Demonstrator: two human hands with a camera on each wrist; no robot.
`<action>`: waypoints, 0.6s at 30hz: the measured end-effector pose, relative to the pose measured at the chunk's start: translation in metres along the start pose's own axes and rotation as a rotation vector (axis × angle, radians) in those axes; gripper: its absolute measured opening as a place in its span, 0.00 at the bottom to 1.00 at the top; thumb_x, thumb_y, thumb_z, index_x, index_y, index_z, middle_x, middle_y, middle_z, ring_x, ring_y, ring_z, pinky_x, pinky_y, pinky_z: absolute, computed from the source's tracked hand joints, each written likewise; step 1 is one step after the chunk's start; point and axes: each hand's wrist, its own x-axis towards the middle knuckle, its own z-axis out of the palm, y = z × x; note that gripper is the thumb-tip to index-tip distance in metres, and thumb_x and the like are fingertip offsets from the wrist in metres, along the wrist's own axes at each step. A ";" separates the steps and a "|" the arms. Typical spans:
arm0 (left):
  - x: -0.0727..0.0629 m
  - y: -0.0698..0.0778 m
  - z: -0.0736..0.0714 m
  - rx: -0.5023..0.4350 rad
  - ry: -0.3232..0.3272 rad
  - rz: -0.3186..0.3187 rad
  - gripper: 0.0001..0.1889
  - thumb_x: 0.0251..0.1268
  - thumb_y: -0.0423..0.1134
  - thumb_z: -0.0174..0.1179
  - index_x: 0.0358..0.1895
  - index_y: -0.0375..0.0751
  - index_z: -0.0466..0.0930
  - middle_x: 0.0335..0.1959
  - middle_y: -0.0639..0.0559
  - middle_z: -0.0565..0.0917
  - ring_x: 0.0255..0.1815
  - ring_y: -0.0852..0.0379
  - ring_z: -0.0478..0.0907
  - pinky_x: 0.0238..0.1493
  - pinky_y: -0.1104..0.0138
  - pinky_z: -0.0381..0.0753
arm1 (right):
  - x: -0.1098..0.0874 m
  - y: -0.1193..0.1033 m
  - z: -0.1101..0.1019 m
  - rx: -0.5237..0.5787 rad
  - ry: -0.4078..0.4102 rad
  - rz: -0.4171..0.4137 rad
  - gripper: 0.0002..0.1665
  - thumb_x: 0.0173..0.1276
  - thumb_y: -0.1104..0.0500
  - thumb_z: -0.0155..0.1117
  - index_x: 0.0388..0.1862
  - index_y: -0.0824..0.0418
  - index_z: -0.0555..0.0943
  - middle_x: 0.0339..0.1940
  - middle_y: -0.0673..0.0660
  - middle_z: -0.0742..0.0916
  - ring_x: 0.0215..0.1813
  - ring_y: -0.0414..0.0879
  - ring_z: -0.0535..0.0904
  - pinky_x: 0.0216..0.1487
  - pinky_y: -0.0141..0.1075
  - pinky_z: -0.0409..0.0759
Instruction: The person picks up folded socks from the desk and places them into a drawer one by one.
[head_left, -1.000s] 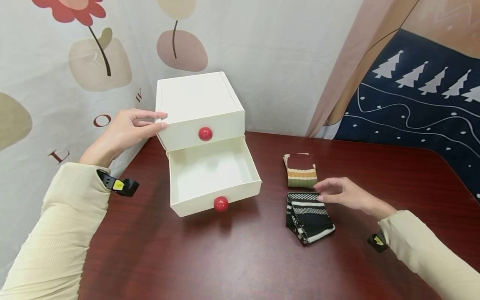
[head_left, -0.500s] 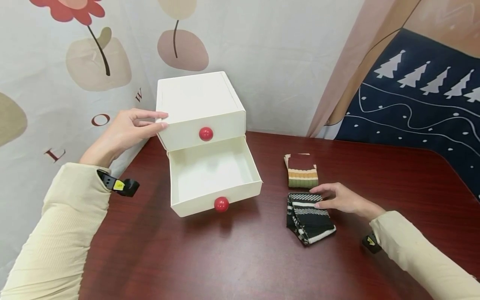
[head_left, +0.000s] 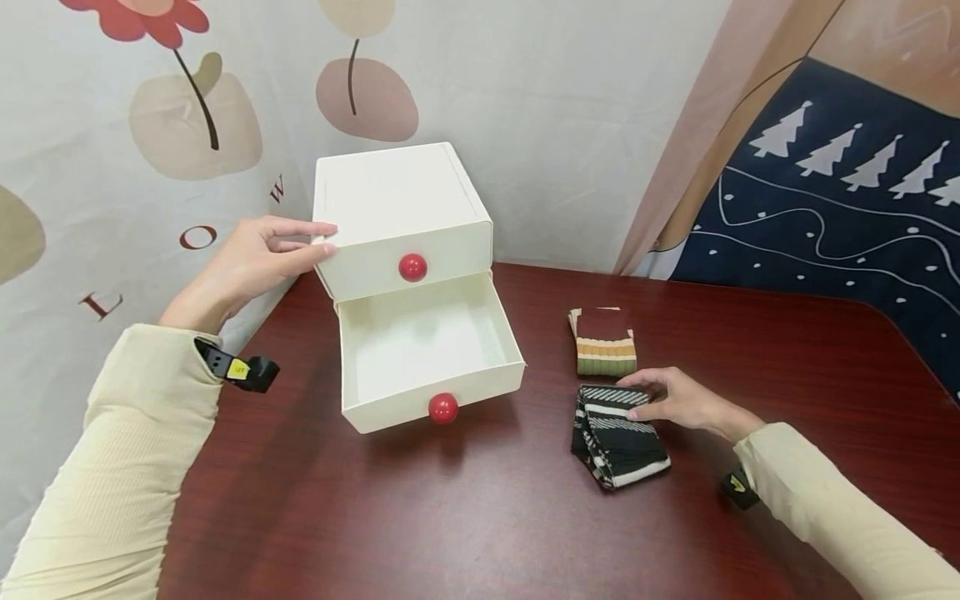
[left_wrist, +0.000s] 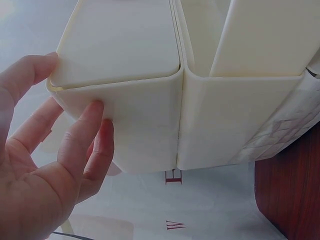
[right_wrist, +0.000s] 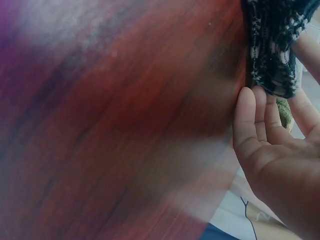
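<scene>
A white two-drawer box (head_left: 397, 192) with red knobs stands at the back; its lower drawer (head_left: 431, 337) is pulled out and shows a bare bottom. My left hand (head_left: 251, 258) rests at the box's upper left front corner. In the left wrist view, straight fingertips (left_wrist: 95, 107) touch its side wall and the thumb lies by the front edge. On the right, my right hand (head_left: 686, 402) holds the right edge of the folded black-and-white striped socks (head_left: 622, 450) between thumb and fingers. Just behind lie folded socks (head_left: 604, 346) in maroon, orange and green.
All of this stands on a dark red wooden table (head_left: 480, 517). A pale printed curtain (head_left: 555, 150) hangs right behind the box, and a navy cloth with white trees (head_left: 840, 200) hangs at the back right.
My right hand has come slightly down and left onto the black-and-white socks, which have shifted a little. The left hand and the box have stayed in place.
</scene>
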 end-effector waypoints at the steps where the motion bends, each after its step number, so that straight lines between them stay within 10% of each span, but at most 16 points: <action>1: 0.000 0.000 0.000 0.002 0.000 0.000 0.26 0.55 0.53 0.58 0.57 0.48 0.72 0.57 0.48 0.68 0.47 0.64 0.72 0.56 0.56 0.62 | 0.000 0.000 0.000 -0.002 0.002 0.005 0.27 0.52 0.59 0.68 0.49 0.71 0.75 0.46 0.64 0.79 0.40 0.48 0.75 0.40 0.36 0.75; 18: 0.001 -0.001 0.001 -0.001 0.013 0.016 0.25 0.56 0.52 0.59 0.56 0.48 0.73 0.58 0.51 0.65 0.44 0.67 0.73 0.54 0.58 0.64 | -0.005 -0.002 0.004 0.180 -0.046 0.141 0.22 0.54 0.58 0.67 0.44 0.70 0.75 0.37 0.57 0.81 0.40 0.45 0.75 0.43 0.34 0.71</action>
